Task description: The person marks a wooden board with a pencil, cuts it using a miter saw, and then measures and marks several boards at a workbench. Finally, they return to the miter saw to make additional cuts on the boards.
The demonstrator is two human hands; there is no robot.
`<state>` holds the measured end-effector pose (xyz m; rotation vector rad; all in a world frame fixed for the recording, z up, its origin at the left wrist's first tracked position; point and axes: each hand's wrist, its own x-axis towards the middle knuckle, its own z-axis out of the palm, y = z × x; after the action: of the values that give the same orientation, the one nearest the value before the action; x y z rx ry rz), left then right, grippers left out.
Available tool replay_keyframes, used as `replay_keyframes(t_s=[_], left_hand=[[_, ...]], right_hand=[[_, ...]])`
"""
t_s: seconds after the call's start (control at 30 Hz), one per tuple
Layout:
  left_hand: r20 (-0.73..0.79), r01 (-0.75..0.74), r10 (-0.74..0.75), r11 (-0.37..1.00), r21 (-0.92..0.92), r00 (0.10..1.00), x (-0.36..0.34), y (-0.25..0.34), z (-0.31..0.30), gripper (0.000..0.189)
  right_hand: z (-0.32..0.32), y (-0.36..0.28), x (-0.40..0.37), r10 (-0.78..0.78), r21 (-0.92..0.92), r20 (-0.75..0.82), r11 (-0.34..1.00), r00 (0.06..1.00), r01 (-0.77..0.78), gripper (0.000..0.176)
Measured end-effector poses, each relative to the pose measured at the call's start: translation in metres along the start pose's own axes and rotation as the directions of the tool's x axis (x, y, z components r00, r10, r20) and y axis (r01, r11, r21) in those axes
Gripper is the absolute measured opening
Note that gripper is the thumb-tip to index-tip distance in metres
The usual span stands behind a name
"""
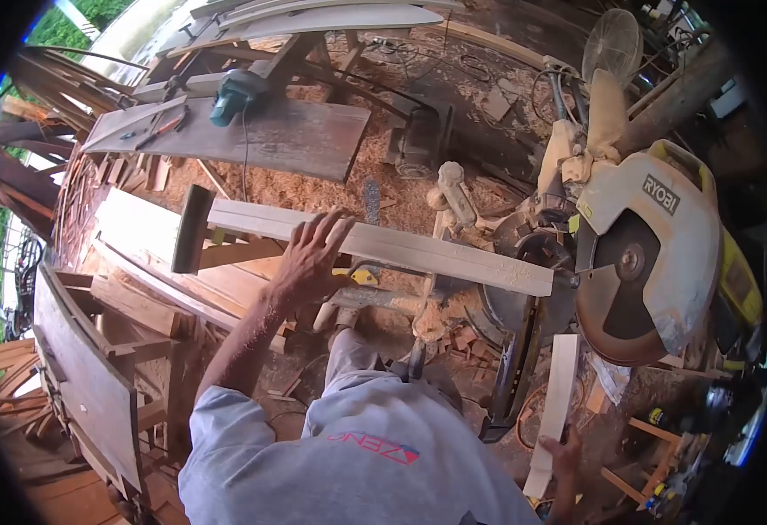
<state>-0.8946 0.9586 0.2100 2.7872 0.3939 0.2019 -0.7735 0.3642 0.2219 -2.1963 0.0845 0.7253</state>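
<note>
So the long board is running from ten o'clock to three, with a dark cylinder probably propping one end and the saw sitting just beside the other. Left hand is lying loosely spread across it, likely steadying it, forearm angling up from seven; right hand is curling snugly around the lower end of a short board near five.

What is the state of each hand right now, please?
Left hand: laid over the long board; grip cannot be told.
Right hand: closed, holding the short board.

"RYOBI" on saw; red "ZEN" letters on shirt.
</note>
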Motion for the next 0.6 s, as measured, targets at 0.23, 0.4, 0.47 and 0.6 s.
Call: replay_keyframes(t_s=[0.23, 0.4, 0.47, 0.6], left_hand=[[0.14, -0.366, 0.357, 0.93, 0.038, 0.923, 0.045, -0.092, 0.04, 0.085], [0.501, -0.159, 0.224, 0.972, -0.17, 0.836, 0.048, -0.093, -0.03, 0.082], [0.705, 0.106, 0.076, 0.972, -0.212, 0.705, 0.037, -0.116, -0.061, 0.079], [0.697, 0.242, -0.09, 0.962, -0.122, 0.711, -0.026, -0.169, -0.115, 0.074]], right_hand=[[0.117, -0.062, -0.094, 0.204, 0.207, -0.086, 0.961, 0.975, -0.183, 0.046], [0.157, -0.13, -0.11, 0.279, 0.262, 0.044, 0.923, 0.959, -0.281, 0.051], [0.173, -0.148, -0.112, 0.289, 0.218, 0.155, 0.923, 0.945, -0.318, 0.056], [0.197, -0.139, -0.085, 0.14, 0.162, 0.321, 0.966, 0.937, -0.2, 0.052]])
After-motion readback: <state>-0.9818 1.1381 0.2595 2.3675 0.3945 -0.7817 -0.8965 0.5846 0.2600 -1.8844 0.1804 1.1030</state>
